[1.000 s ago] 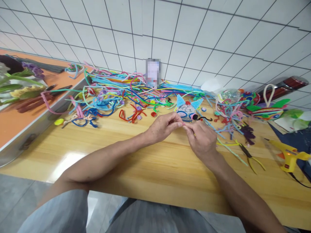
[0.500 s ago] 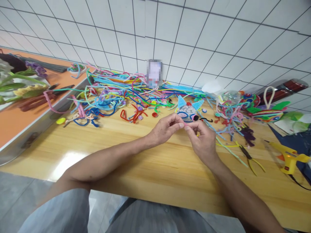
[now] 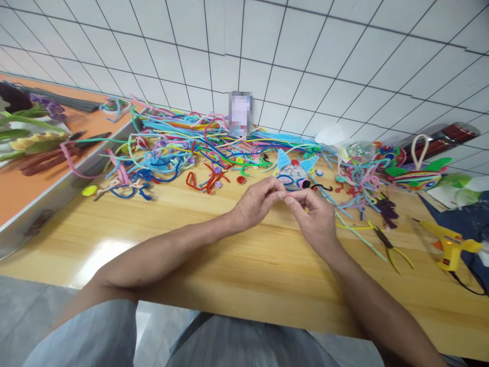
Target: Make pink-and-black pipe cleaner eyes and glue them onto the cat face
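Note:
My left hand point(image 3: 260, 203) and my right hand point(image 3: 312, 216) meet fingertip to fingertip above the table. Between them they pinch a short pink pipe cleaner point(image 3: 288, 194), most of it hidden by the fingers. Just behind the hands sits a round animal head point(image 3: 293, 171) with light-blue pointed ears, blue-rimmed eyes and a black-tipped pink snout. A curled black pipe cleaner point(image 3: 323, 187) lies to the right of the snout. Red pipe cleaner pieces point(image 3: 209, 179) and a red button-like piece point(image 3: 241, 180) are on the wood left of the head.
Heaped coloured pipe cleaners point(image 3: 164, 153) line the back by the tiled wall, where a blurred phone point(image 3: 240, 113) leans. Yellow-handled pliers point(image 3: 390, 247) and a yellow glue gun point(image 3: 451, 247) lie on the right. An orange-lined tray point(image 3: 23, 188) borders the left side.
The view has shifted slightly, so everything appears a little further left. Both hands keep the same pinch on the pink piece, with only slight finger movement.

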Action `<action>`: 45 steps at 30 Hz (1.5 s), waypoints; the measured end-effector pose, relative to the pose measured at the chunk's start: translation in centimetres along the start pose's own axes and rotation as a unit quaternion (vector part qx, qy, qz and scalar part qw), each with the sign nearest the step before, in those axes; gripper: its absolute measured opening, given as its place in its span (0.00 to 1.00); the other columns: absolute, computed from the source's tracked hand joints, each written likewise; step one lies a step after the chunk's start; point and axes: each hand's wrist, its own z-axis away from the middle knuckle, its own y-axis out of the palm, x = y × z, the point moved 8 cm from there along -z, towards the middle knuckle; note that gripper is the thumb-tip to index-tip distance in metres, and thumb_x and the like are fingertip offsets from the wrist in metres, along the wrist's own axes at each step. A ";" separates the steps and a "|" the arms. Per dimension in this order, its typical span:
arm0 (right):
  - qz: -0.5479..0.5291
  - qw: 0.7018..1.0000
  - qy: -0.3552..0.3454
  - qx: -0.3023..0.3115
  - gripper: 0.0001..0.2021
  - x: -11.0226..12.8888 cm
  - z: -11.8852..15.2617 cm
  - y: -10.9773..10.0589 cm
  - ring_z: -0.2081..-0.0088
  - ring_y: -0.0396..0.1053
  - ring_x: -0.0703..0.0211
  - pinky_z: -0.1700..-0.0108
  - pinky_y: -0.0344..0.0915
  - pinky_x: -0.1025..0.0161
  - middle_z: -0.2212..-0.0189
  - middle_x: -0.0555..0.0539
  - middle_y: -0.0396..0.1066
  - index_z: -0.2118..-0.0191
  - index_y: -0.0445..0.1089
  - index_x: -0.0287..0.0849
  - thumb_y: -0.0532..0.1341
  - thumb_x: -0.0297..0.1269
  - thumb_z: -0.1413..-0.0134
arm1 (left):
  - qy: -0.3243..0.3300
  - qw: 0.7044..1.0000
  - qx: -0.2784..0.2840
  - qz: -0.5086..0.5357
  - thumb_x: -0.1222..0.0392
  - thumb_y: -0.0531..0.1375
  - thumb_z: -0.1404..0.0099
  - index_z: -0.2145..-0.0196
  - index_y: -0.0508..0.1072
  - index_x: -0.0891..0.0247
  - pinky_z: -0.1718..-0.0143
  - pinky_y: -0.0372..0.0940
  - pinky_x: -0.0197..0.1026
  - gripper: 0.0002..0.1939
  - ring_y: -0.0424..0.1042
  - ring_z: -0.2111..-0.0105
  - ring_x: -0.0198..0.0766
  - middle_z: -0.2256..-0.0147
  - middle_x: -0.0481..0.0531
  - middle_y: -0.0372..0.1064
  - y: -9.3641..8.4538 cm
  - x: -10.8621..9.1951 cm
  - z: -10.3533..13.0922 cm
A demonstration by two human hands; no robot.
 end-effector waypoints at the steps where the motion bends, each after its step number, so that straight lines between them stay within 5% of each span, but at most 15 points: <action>1: -0.018 1.000 0.019 0.002 0.07 -0.2 0.0 0.1 0.74 0.67 0.63 0.70 0.62 0.63 0.75 0.52 0.74 0.64 0.76 0.44 0.65 0.39 0.35 | -0.014 1.000 -0.005 0.022 0.59 0.58 0.25 0.64 0.70 0.62 0.62 0.64 0.39 0.08 0.67 0.67 0.35 0.67 0.48 0.69 0.1 0.3 0.1; 6: -0.032 0.999 0.032 0.007 0.07 -0.3 0.1 0.3 0.75 0.66 0.63 0.71 0.62 0.63 0.75 0.52 0.74 0.64 0.75 0.44 0.64 0.39 0.35 | -0.064 0.992 -0.031 0.101 0.55 0.59 0.26 0.63 0.70 0.63 0.63 0.63 0.37 0.10 0.64 0.69 0.33 0.68 0.47 0.68 0.5 1.5 0.6; 12: 0.162 0.973 -0.161 -0.041 0.08 1.9 0.4 -0.5 0.70 0.70 0.59 0.65 0.63 0.60 0.73 0.49 0.74 0.65 0.75 0.46 0.61 0.33 0.32 | -0.045 0.998 0.035 -0.009 0.59 0.59 0.27 0.63 0.73 0.63 0.63 0.62 0.38 0.07 0.66 0.68 0.34 0.68 0.48 0.70 0.3 1.0 -0.1; 15: 0.207 0.958 -0.198 -0.036 0.08 1.9 0.6 -0.3 0.66 0.73 0.55 0.62 0.66 0.58 0.71 0.46 0.76 0.64 0.75 0.47 0.61 0.34 0.31 | -0.017 0.998 0.044 -0.050 0.59 0.58 0.26 0.63 0.73 0.63 0.61 0.64 0.39 0.08 0.68 0.65 0.36 0.66 0.50 0.73 0.0 0.7 -0.4; 20: 0.158 0.973 -0.165 -0.030 0.07 1.6 0.4 -0.3 0.68 0.73 0.56 0.63 0.67 0.59 0.71 0.48 0.77 0.63 0.76 0.47 0.63 0.36 0.31 | -0.006 0.998 0.043 -0.056 0.56 0.58 0.25 0.63 0.73 0.63 0.62 0.64 0.39 0.10 0.68 0.66 0.36 0.66 0.50 0.72 0.0 0.6 -0.4; 27: 0.035 0.998 -0.032 -0.032 0.05 0.7 0.2 -0.3 0.73 0.69 0.62 0.69 0.64 0.63 0.71 0.51 0.77 0.63 0.76 0.45 0.65 0.37 0.34 | -0.040 0.999 -0.020 0.030 0.56 0.58 0.25 0.62 0.71 0.63 0.64 0.63 0.38 0.09 0.66 0.69 0.33 0.68 0.48 0.70 0.1 0.5 0.4; 36: 0.169 0.965 -0.194 -0.045 0.08 2.3 0.4 -0.7 0.68 0.72 0.57 0.65 0.64 0.59 0.72 0.48 0.76 0.65 0.75 0.46 0.62 0.33 0.32 | 0.036 0.994 0.034 -0.094 0.60 0.57 0.25 0.61 0.74 0.62 0.58 0.66 0.40 0.08 0.72 0.63 0.37 0.64 0.52 0.75 0.1 -0.6 -0.1; 45: 0.113 0.988 -0.098 -0.022 0.07 1.3 -0.1 -0.6 0.74 0.69 0.61 0.68 0.63 0.61 0.73 0.51 0.75 0.66 0.74 0.46 0.63 0.35 0.33 | -0.054 0.998 0.006 0.009 0.56 0.57 0.25 0.61 0.73 0.63 0.67 0.63 0.36 0.10 0.66 0.71 0.33 0.68 0.48 0.72 0.4 0.7 0.3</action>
